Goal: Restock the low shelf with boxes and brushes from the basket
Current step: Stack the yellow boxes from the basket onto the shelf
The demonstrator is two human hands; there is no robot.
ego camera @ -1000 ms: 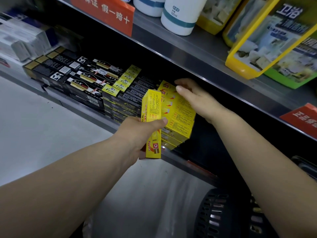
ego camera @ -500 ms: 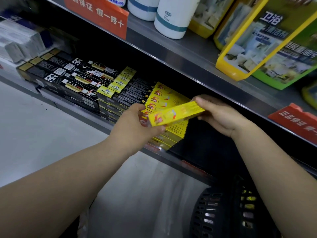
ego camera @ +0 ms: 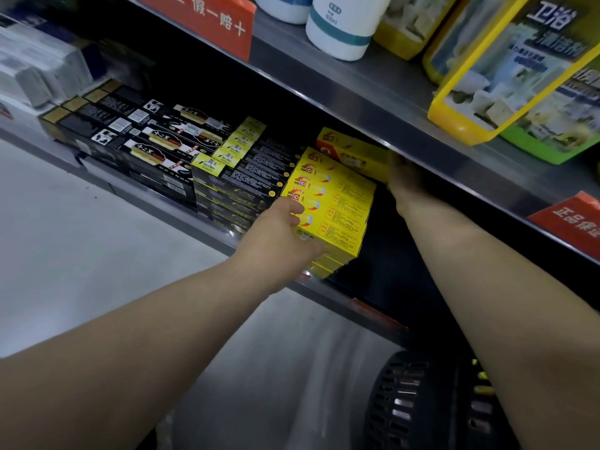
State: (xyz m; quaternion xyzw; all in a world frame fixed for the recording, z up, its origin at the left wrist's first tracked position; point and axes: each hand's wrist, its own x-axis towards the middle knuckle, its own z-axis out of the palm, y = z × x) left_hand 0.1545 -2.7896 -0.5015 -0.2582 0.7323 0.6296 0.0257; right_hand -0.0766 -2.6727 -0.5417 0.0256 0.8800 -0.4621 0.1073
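Observation:
A stack of yellow boxes (ego camera: 341, 206) lies on the low shelf (ego camera: 337, 298), next to rows of black and yellow boxes (ego camera: 240, 180). My right hand (ego camera: 406, 183) reaches deep under the upper shelf and grips the end of one yellow box (ego camera: 350, 149), which lies at the back above the stack. The fingers of that hand are in shadow. My left hand (ego camera: 285, 235) rests with relaxed fingers against the front left end of the stack. The dark plastic basket (ego camera: 418, 404) stands on the floor at the lower right, with some yellow items inside.
Black boxes with white labels (ego camera: 156, 138) fill the shelf's left part. The upper steel shelf (ego camera: 357, 92) overhangs closely and carries white bottles (ego camera: 337, 27), yellow and green packs (ego camera: 506, 76) and red price tags (ego camera: 207, 21). Pale floor lies at left.
The yellow box left my left hand and went deeper onto the shelf with my right hand. My left hand dropped to the front of the stack.

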